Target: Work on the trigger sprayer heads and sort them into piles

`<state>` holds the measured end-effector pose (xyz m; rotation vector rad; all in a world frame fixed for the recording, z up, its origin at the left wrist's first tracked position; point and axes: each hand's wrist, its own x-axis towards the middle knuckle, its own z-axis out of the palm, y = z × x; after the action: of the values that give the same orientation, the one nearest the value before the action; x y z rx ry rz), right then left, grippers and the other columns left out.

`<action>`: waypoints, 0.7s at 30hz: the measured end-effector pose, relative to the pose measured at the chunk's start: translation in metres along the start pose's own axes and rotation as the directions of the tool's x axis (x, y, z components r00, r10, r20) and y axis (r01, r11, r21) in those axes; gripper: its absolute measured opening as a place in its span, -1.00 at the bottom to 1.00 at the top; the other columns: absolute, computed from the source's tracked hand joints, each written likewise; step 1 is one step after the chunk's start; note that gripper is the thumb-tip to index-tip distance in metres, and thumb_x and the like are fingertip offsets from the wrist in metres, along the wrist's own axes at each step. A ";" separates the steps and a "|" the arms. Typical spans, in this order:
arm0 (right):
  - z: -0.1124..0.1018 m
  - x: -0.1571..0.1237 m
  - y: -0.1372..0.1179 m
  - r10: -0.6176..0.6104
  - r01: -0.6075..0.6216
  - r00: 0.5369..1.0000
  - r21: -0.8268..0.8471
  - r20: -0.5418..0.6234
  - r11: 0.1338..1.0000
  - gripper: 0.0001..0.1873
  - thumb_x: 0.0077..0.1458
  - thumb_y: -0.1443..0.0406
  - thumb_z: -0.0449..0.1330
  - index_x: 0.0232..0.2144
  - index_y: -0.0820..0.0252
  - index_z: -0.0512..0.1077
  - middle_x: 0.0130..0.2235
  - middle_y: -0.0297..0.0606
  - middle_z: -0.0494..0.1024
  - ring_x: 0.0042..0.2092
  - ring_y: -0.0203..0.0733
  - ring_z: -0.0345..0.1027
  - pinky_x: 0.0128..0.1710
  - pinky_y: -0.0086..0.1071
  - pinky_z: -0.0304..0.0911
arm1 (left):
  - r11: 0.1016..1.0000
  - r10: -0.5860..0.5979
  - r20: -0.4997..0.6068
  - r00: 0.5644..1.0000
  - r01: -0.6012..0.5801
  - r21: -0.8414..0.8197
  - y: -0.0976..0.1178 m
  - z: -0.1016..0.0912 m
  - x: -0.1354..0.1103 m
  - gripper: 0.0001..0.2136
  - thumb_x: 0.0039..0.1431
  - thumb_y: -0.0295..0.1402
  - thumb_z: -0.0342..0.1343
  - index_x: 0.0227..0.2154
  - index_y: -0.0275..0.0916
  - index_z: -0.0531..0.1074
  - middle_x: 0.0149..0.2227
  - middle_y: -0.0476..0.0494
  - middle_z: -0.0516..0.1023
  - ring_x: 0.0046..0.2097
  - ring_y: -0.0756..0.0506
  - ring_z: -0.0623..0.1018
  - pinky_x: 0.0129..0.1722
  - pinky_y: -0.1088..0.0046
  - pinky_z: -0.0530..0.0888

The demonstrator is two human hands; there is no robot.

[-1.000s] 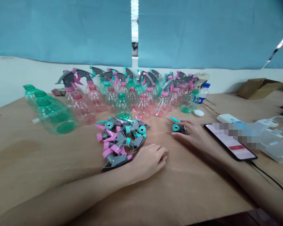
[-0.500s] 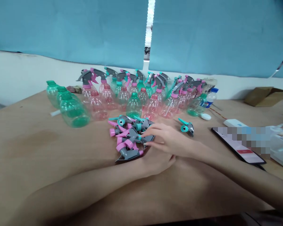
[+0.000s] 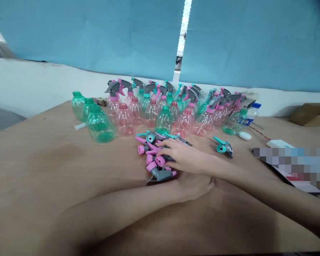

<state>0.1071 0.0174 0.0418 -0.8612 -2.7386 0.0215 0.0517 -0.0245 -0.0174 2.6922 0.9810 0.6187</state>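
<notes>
apparent workshop, brown table (image 3: 56, 167), grouped bottles (image 3: 164, 120), piled trigger heads (image 3: 160, 161)

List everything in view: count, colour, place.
Loose plastic trigger heads: pile, count unclear, grey with pink or teal, mid-table
Separate trigger head: one, grey and teal, right of pile
Topless round plastic bottles: several, translucent green or pink, behind and left of pile
Bottles with spray heads: over ten, pink or green, back rows
Drink bottle: one, clear, blue cap, right of rows
Oval object: one, white, near drink bottle
Cardboard box: one, brown, far right
Phone: one, black-rimmed, partly pixelated, right
Tabletop: one, brown, beneath
Fabric sheeting: blue, backdrop
Left hand: one, bare, partly behind right
Right hand: one, bare, at pile
</notes>
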 end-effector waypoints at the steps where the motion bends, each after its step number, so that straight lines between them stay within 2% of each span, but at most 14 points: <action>1: -0.003 -0.001 0.002 0.016 -0.015 1.000 0.028 -0.025 0.999 -0.72 0.06 0.36 0.24 -0.12 0.19 0.44 0.06 -0.08 0.40 0.11 0.02 0.26 0.05 -0.05 0.25 | 1.000 0.009 0.011 1.000 -0.009 0.022 0.000 -0.001 0.001 -0.75 0.21 -0.38 -0.03 -0.14 -0.35 0.46 -0.19 -0.35 0.54 -0.13 -0.36 0.50 -0.17 0.13 0.42; 4: -0.016 -0.009 0.011 0.128 -0.097 0.981 0.201 -0.146 0.975 -0.74 0.04 0.26 0.27 -0.18 0.16 0.44 -0.03 -0.16 0.47 0.02 -0.05 0.34 0.00 -0.14 0.29 | 0.994 0.084 0.063 0.994 -0.088 0.062 -0.001 -0.003 0.004 -0.78 0.22 -0.38 -0.06 -0.22 -0.33 0.47 -0.24 -0.29 0.55 -0.19 -0.29 0.53 -0.20 0.16 0.44; 6: -0.027 -0.018 0.018 0.298 -0.202 0.933 0.390 -0.202 0.898 -0.72 0.01 0.13 0.29 -0.24 0.13 0.46 -0.12 -0.23 0.53 -0.06 -0.09 0.40 -0.07 -0.20 0.33 | 0.988 0.137 0.092 0.986 -0.143 0.058 -0.004 -0.001 0.006 -0.80 0.24 -0.38 -0.06 -0.23 -0.31 0.45 -0.25 -0.23 0.55 -0.18 -0.23 0.53 -0.20 0.22 0.46; 8: -0.037 -0.031 0.028 0.477 -0.318 0.867 0.580 -0.142 0.750 -0.67 0.00 0.07 0.27 -0.25 0.14 0.47 -0.21 -0.25 0.56 -0.15 -0.11 0.45 -0.18 -0.26 0.37 | 0.984 0.165 0.105 0.981 -0.171 0.053 -0.006 0.001 0.007 -0.79 0.27 -0.39 -0.08 -0.19 -0.32 0.43 -0.23 -0.23 0.55 -0.15 -0.20 0.53 -0.19 0.25 0.47; 10: -0.044 -0.049 0.042 0.590 -0.381 0.803 0.689 -0.084 0.617 -0.62 -0.01 0.04 0.26 -0.22 0.16 0.47 -0.21 -0.23 0.58 -0.18 -0.10 0.47 -0.25 -0.29 0.39 | 0.982 0.175 0.112 0.978 -0.181 0.051 -0.007 0.001 0.008 -0.80 0.27 -0.40 -0.09 -0.20 -0.33 0.41 -0.23 -0.22 0.54 -0.16 -0.20 0.53 -0.20 0.25 0.47; 11: -0.045 -0.058 0.051 0.623 -0.409 0.780 0.703 -0.062 0.582 -0.61 -0.02 0.05 0.26 -0.20 0.16 0.47 -0.19 -0.21 0.59 -0.16 -0.08 0.47 -0.23 -0.28 0.38 | 0.982 0.177 0.116 0.977 -0.184 0.049 -0.008 0.001 0.008 -0.81 0.27 -0.40 -0.09 -0.21 -0.32 0.41 -0.25 -0.21 0.54 -0.17 -0.19 0.53 -0.22 0.26 0.47; 14: -0.043 -0.088 0.076 0.712 -0.439 0.696 0.728 -0.096 0.527 -0.58 -0.07 0.05 0.31 -0.19 0.13 0.48 -0.17 -0.20 0.60 -0.15 -0.05 0.48 -0.24 -0.27 0.39 | 0.983 0.173 0.124 0.977 -0.179 0.046 -0.008 -0.002 0.007 -0.85 0.25 -0.41 -0.06 -0.26 -0.30 0.39 -0.29 -0.16 0.53 -0.22 -0.17 0.53 -0.28 0.32 0.47; 16: -0.037 -0.105 0.088 0.739 -0.486 0.668 0.701 -0.087 0.522 -0.60 -0.05 0.03 0.28 -0.19 0.10 0.49 -0.20 -0.21 0.60 -0.20 -0.06 0.49 -0.31 -0.27 0.39 | 0.983 0.169 0.122 0.978 -0.176 0.045 -0.008 -0.005 0.007 -0.88 0.24 -0.41 -0.05 -0.29 -0.28 0.38 -0.30 -0.13 0.50 -0.25 -0.15 0.53 -0.31 0.35 0.46; 17: -0.034 -0.112 0.091 0.733 -0.515 0.677 0.665 -0.072 0.541 -0.62 -0.03 0.02 0.26 -0.22 0.11 0.50 -0.23 -0.20 0.60 -0.24 -0.06 0.48 -0.34 -0.26 0.38 | 0.984 0.168 0.121 0.978 -0.175 0.046 -0.008 -0.007 0.007 -0.89 0.23 -0.42 -0.05 -0.30 -0.27 0.37 -0.30 -0.12 0.49 -0.27 -0.13 0.52 -0.33 0.36 0.46; 19: -0.025 -0.122 0.093 0.689 -0.542 0.721 0.559 -0.074 0.627 -0.66 -0.02 0.03 0.25 -0.28 0.12 0.51 -0.27 -0.21 0.58 -0.24 -0.05 0.46 -0.28 -0.21 0.37 | 0.985 0.163 0.118 0.980 -0.169 0.045 -0.008 -0.009 0.007 -0.91 0.22 -0.44 -0.05 -0.31 -0.26 0.36 -0.31 -0.10 0.46 -0.28 -0.12 0.51 -0.35 0.38 0.45; 21: -0.015 -0.128 0.090 0.635 -0.527 0.759 0.436 -0.145 0.729 -0.70 -0.02 0.07 0.27 -0.29 0.13 0.50 -0.29 -0.22 0.54 -0.21 -0.03 0.43 -0.19 -0.13 0.34 | 0.993 0.117 0.099 0.988 -0.119 0.013 -0.008 -0.011 0.007 -0.91 0.20 -0.46 -0.04 -0.28 -0.25 0.34 -0.29 -0.09 0.43 -0.28 -0.11 0.49 -0.35 0.37 0.45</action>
<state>0.2621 0.0187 0.0152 -1.4438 -1.9874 0.4867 0.0469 -0.0137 -0.0081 2.7835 0.8124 0.4951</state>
